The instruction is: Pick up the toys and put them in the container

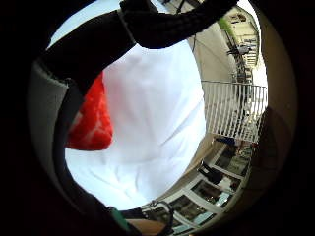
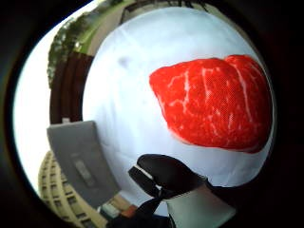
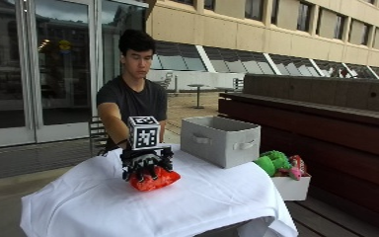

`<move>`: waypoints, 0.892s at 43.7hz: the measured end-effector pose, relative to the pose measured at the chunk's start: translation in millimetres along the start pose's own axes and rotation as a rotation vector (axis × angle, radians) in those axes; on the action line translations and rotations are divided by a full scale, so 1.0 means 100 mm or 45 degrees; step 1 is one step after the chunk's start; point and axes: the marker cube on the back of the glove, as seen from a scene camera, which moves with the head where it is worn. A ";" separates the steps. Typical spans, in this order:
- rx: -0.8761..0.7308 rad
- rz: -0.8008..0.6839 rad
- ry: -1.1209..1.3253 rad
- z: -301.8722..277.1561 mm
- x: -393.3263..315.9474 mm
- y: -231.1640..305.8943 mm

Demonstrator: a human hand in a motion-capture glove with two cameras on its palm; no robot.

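One gloved right hand [image 3: 146,165] is seen in the outside view above the white tablecloth [image 3: 97,207], its fingers [image 3: 151,172] curled downward over the top of one red plush toy printed like a marbled cut of raw meat [image 3: 154,180]. The toy is gripped from above, with fingertips spread across its upper edge. Whether the toy's underside touches the cloth or hangs just clear of it cannot be told.

One grey fabric container [image 3: 219,140] with two loop handles visible is placed on the table at roughly two o'clock from the hand, apart from it. Its top is open, and nothing can be made out inside it.

At about three o'clock from the hand, beyond the table's edge, one white box [image 3: 292,186] is set lower down on a bench. In it, one green plush toy [image 3: 272,162] is seen, with one further reddish toy [image 3: 298,164] just beside it; a small pink piece lies between them, and whether it is a separate toy cannot be told.

In the thumb-side palm view, the meat toy [image 2: 213,107] is shown lying against the white cloth [image 2: 123,95], with one black gloved fingertip [image 2: 164,173] near its edge. In the little-finger-side palm view, one edge of the red toy [image 1: 93,120] is seen beside black glove material [image 1: 93,49].
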 end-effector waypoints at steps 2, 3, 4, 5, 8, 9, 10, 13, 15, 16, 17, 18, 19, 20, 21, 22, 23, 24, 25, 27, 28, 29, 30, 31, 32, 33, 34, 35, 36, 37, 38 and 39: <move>-0.054 0.058 0.001 0.19 0.03 -0.03; -0.069 0.078 -0.002 0.24 0.04 -0.03; -0.075 0.090 -0.007 0.28 0.04 -0.03; -0.074 0.098 -0.014 0.31 0.04 -0.02; -0.030 0.110 -0.040 0.36 0.03 -0.03; -0.004 0.116 -0.050 0.36 0.02 -0.02; 0.023 0.121 -0.060 0.37 0.01 0.00; 0.090 0.137 -0.081 0.33 -0.01 0.03; 0.118 0.155 -0.076 0.29 -0.02 0.05; 0.133 0.169 -0.065 0.27 -0.03 0.06; 0.155 0.185 -0.048 0.26 -0.03 0.06; 0.191 0.205 -0.028 0.25 -0.03 0.04; 0.235 0.227 -0.008 0.24 -0.02 0.02; 0.272 0.248 0.008 0.23 -0.02 0.00; 0.278 0.260 0.017 0.22 -0.01 0.00; 0.243 0.258 0.018 0.21 0.00 0.02; 0.183 0.246 0.010 0.20 0.01 0.06; 0.122 0.232 -0.002 0.18 0.01 0.10; 0.076 0.223 -0.018 0.17 0.02 0.13; 0.036 0.221 -0.050 0.13 0.02 0.17; 0.047 0.229 -0.064 0.11 0.01 0.18; 0.092 0.245 -0.072 0.08 -0.01 0.18; 0.174 0.272 -0.073 0.05 -0.02 0.16; 0.277 0.304 -0.069 0.00 -0.04 0.12; 0.355 0.327 -0.065 -0.05 -0.06 0.11; 0.365 0.326 -0.065 -0.12 -0.10 0.15; 0.304 0.301 -0.071 -0.20 -0.14 0.24; 0.214 0.263 -0.079 -0.29 -0.18 0.36; 0.143 0.228 -0.087 -0.40 -0.23 0.48; 0.111 0.206 -0.094 -0.53 -0.28 0.57; 0.115 0.194 -0.098 -0.67 -0.33 0.63; 0.143 0.183 -0.100 -0.82 -0.38 0.68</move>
